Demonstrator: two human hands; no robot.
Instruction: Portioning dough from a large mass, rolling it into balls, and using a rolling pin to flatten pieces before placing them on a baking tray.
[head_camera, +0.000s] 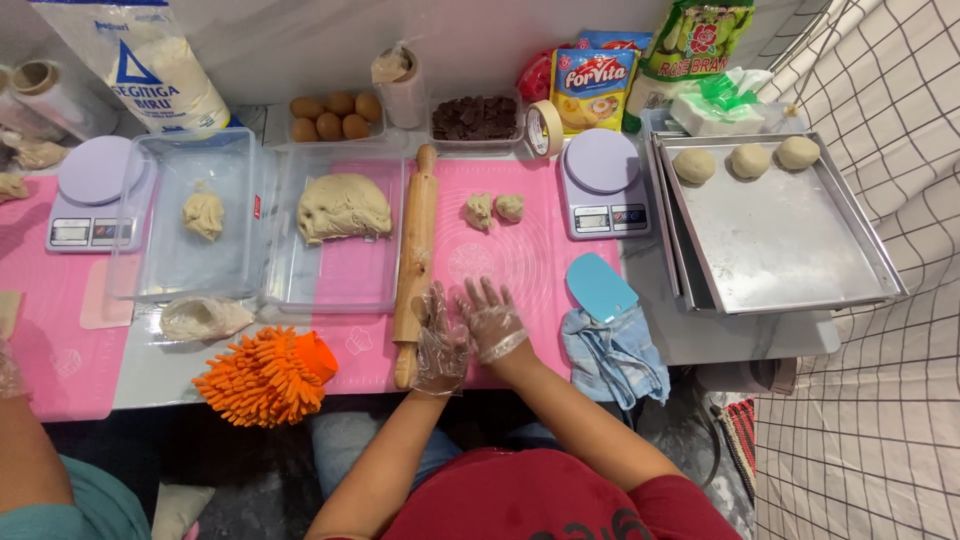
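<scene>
Dough lump (343, 207), biggest of the pale masses: rough, torn-edged, slumped in a clear container (300, 290) at 11 o'clock from the hands. Smoother, at 2 o'clock: three rounded balls (748, 160) along the far edge of a metal tray (790, 250). Smallest, at 12 o'clock on the pink mat (520, 260): two small pieces (493, 209), ragged and unshaped, touching.

Left hand (440, 345) and right hand (492, 320), both in clear gloves, set palm to palm, fingers splayed wide; impossible to tell whether any dough lies between. Wooden rolling pin (415, 255) just beside, at 10 o'clock.

Probably rounding portions. Next: light, even palm pressure.
</scene>
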